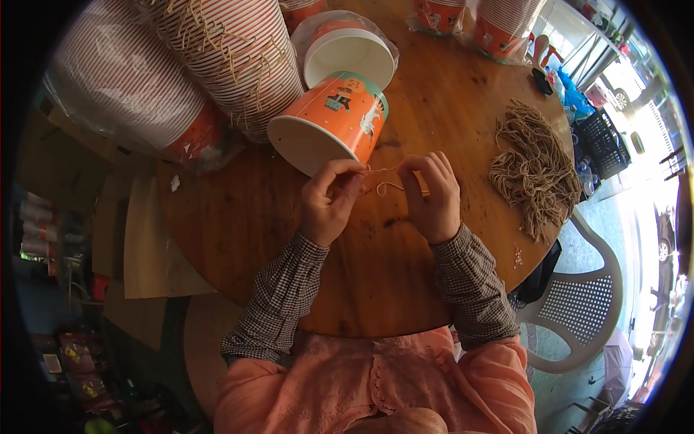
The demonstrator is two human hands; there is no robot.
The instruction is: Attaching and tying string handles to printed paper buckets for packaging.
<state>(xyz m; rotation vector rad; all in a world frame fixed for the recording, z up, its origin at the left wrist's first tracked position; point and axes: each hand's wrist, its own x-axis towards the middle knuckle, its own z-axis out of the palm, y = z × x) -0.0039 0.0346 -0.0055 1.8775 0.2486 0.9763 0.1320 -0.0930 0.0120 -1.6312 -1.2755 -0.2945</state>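
Observation:
Between my two hands runs a short tan string (381, 171), with a loop of it hanging below. The fingertips of my left hand (329, 199) pinch one end, close to the rim of an orange paper bucket (322, 123) lying on its side. My right hand (434, 194) pinches the other end, its fingers bent together. The bucket has printed figures and a pale base or opening facing me; which of the two I cannot tell. Behind it, another bucket (349, 59) lies in clear plastic with its white inside showing.
Tall stacks of nested buckets (224, 50) stand at the left, one with strings along its rims, another wrapped in plastic (137, 79). A heap of tan strings (535, 170) lies on the right of the round wooden table (361, 289). A plastic chair (578, 304) stands at the right.

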